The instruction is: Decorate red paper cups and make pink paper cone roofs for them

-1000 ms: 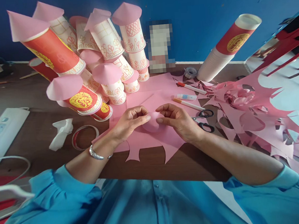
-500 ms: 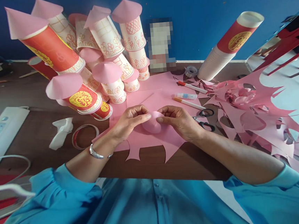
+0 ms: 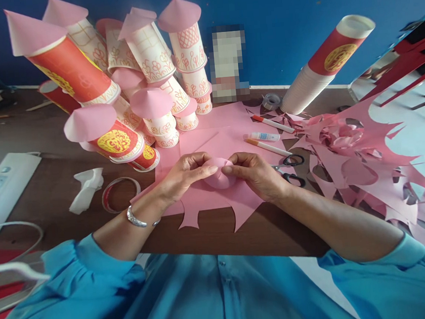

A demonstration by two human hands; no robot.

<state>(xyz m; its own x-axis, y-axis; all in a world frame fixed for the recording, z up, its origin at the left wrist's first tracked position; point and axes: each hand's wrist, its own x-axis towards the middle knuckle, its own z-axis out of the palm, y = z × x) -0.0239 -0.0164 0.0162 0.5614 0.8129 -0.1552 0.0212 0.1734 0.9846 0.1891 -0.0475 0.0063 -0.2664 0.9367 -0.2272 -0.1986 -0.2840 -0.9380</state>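
Between my two hands is a small round piece of pink paper [image 3: 219, 179], with a slit or fold line showing on it. My left hand [image 3: 195, 173] pinches its left edge between thumb and fingers. On the other side, my right hand [image 3: 250, 172] grips the edge near the slit, thumb on top. Both hands are just above pink paper sheets [image 3: 204, 200] spread on the table. Black-handled scissors [image 3: 291, 170] lie right of my right hand, beside an orange-and-white marker [image 3: 269, 147] and a glue stick [image 3: 264, 136].
Paper-cup towers with pink cone tops [image 3: 151, 103] stand at the back left. A tall cup stack [image 3: 308, 89] leans at the back right, near pink paper scraps [image 3: 365, 166]. A tape roll [image 3: 121, 195], crumpled white paper [image 3: 86, 190] and a power strip [image 3: 8, 185] lie left.
The pink paper piece has turned and flattened slightly between my fingers, its slit now showing more clearly. My right hand's fingers have shifted a little. Everything else stays in place.
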